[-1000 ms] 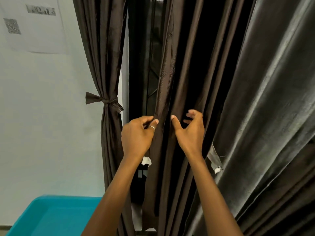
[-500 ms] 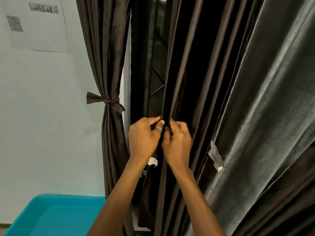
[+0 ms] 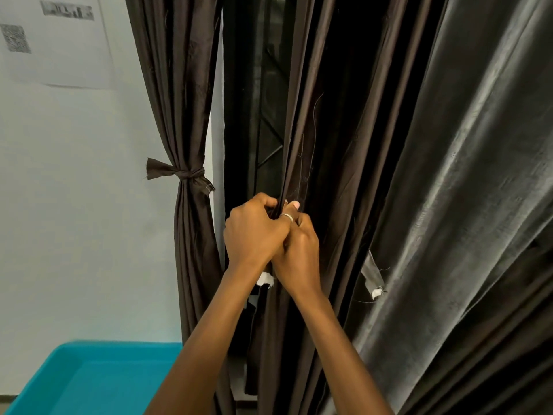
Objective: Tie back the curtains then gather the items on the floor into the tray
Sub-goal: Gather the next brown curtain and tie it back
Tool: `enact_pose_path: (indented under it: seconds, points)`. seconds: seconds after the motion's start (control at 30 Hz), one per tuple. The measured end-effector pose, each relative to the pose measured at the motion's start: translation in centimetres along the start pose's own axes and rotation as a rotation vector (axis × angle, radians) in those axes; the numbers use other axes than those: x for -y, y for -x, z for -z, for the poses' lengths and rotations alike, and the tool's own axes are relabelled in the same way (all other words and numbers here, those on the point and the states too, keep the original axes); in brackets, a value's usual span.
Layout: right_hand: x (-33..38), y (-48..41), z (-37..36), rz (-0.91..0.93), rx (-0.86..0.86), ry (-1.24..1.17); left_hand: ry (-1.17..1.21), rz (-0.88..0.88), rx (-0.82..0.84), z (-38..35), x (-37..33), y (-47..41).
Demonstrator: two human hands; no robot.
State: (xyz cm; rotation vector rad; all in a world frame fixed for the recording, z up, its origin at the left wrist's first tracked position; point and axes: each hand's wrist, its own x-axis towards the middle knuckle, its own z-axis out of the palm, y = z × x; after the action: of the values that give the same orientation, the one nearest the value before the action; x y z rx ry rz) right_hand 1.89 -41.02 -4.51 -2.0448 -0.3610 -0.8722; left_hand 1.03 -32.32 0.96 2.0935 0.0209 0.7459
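- The left hand (image 3: 254,232) and the right hand (image 3: 299,256) press against each other at the inner edge of the untied brown curtain (image 3: 329,145). The fingers of both curl tightly round a narrow bunch of its folds.
- The tie strip (image 3: 372,277) hangs loose from this curtain, to the right of the hands. Neither hand holds it.
- The far curtain (image 3: 191,250) is bound with a knotted band (image 3: 185,174).
- The teal tray (image 3: 98,375) sits low at the left, near the wall. The floor items are out of view.
- Risk: only a few folds are gathered. The broad fabric at the right probably stays outside the bundle unless it is drawn in.
- Risk: reaching for the strip requires one hand to release, and the other hand alone may lose the bunch.
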Motion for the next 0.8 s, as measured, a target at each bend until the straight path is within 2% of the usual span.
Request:
enact_pose_path:
  seconds: [0.17, 0.3, 0.37, 0.47, 0.53, 0.63, 0.8]
  points:
    - [0.1, 0.2, 0.5, 0.030, 0.035, -0.014, -0.020, -0.018, -0.043, -0.2, 0.1, 0.1]
    - [0.0, -0.3, 2.3, -0.022, 0.236, -0.063, 0.003, -0.020, -0.055, 0.0, 0.5, 0.0]
    - [-0.3, -0.5, 3.7, -0.070, 0.125, 0.024, 0.000, -0.031, -0.064, 0.1, 0.8, -0.1]
    - [-0.4, -0.6, 5.7, -0.132, -0.303, 0.154, 0.014, -0.054, -0.064, 0.4, 1.2, -0.2]
    - [-0.5, -1.0, 6.8, -0.179, -0.439, 0.198, 0.026, -0.073, -0.061, 0.4, 1.4, -0.2]
    - [-1.0, -2.1, 7.5, -0.247, -0.392, 0.239, 0.035, -0.094, -0.054, 0.2, 1.5, -0.4]
    - [-2.4, -2.9, 8.6, -0.255, -0.274, 0.179, 0.048, -0.087, -0.048, 0.3, 2.0, -0.7]
